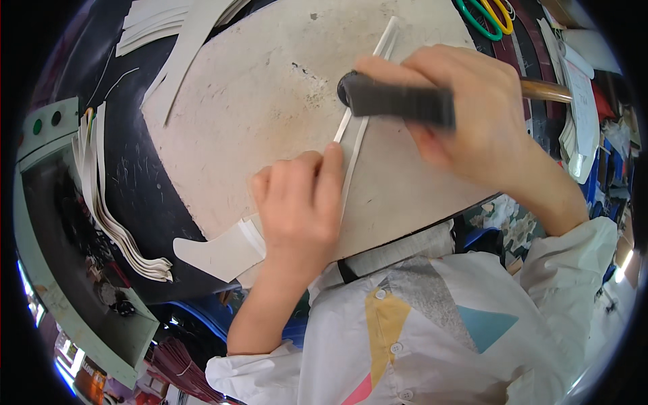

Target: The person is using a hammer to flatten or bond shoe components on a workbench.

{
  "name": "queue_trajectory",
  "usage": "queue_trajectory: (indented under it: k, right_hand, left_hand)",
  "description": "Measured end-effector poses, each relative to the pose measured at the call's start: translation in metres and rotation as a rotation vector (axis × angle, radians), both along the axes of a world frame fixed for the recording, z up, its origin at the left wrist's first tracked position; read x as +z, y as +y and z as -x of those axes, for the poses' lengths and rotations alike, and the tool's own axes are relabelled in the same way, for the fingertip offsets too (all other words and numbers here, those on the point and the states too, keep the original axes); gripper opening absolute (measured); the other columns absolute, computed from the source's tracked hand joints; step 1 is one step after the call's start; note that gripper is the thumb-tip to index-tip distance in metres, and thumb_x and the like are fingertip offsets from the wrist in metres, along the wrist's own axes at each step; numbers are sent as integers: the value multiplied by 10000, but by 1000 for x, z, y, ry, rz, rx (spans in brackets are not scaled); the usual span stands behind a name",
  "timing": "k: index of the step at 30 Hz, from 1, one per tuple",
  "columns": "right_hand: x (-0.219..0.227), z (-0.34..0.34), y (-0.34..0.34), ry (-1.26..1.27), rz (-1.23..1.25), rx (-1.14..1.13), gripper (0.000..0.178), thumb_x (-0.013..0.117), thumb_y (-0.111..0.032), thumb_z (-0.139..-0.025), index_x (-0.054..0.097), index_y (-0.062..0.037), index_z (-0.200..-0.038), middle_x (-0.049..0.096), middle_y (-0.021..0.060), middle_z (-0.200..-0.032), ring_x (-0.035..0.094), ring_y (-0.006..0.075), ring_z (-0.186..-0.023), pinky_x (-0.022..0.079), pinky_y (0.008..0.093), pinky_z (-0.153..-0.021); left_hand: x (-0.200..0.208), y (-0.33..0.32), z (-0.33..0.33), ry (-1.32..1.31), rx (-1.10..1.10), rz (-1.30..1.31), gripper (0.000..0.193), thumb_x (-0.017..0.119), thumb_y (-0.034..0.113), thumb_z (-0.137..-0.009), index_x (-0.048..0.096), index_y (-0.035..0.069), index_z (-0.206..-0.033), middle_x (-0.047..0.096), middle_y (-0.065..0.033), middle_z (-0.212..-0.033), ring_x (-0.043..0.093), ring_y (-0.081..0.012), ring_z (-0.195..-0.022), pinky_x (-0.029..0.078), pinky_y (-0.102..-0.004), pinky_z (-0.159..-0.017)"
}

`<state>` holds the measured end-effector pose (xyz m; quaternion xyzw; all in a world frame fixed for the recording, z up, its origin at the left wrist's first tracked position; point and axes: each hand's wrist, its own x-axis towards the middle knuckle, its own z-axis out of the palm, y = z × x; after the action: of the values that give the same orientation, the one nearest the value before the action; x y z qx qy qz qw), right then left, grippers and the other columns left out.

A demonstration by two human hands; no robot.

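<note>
My right hand point(482, 111) is wrapped round a hammer point(405, 101), its dark head blurred over the board and its wooden handle point(547, 90) sticking out to the right. Below the head runs a narrow white folded strip point(342, 128), angled up to the far right. My left hand point(297, 202) is bent over this strip, fingers close together, the index fingertip pressing on its edge. A flat white curved piece point(214, 256) comes out from under that hand at the near left; whether it joins the strip is hidden.
A worn pale work board point(223, 135) lies on a black tabletop point(138, 169). Stacked white strips point(111, 223) lie at left beside a grey-green metal box point(74, 310). More white pieces point(155, 27) lie at the far left. Scissors with green and yellow handles point(496, 23) sit far right.
</note>
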<state>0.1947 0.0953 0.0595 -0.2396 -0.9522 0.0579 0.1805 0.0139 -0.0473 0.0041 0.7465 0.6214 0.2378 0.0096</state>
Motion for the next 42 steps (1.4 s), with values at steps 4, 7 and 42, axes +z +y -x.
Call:
queue_trajectory:
  k: [4,7,42]
  right_hand:
    - [0,0,-16,14,30,75,574,737,-68,-587,729,-88,-1161,592,56,-760,596,264,-625,464,366,-551]
    - [-6,2,-10,22,-59,39,623,737,-77,-557,723,-82,-1179,585,59,-765,593,265,-629,451,362,-544]
    - [-1,10,-34,28,13,145,574,705,-22,-567,750,-87,-1135,574,34,-708,593,221,-577,480,346,-528]
  left_hand:
    - [10,-2,3,-157,65,112,301,688,84,-781,693,46,-1080,600,-27,-915,565,-184,-814,338,-378,-838]
    - [9,-18,2,-12,95,67,262,692,89,-802,695,68,-1063,600,-17,-908,568,-175,-818,333,-379,-839]
    - [35,-36,40,-133,-213,260,407,651,-45,-662,700,-34,-1066,592,-109,-895,611,-276,-823,525,-365,-697]
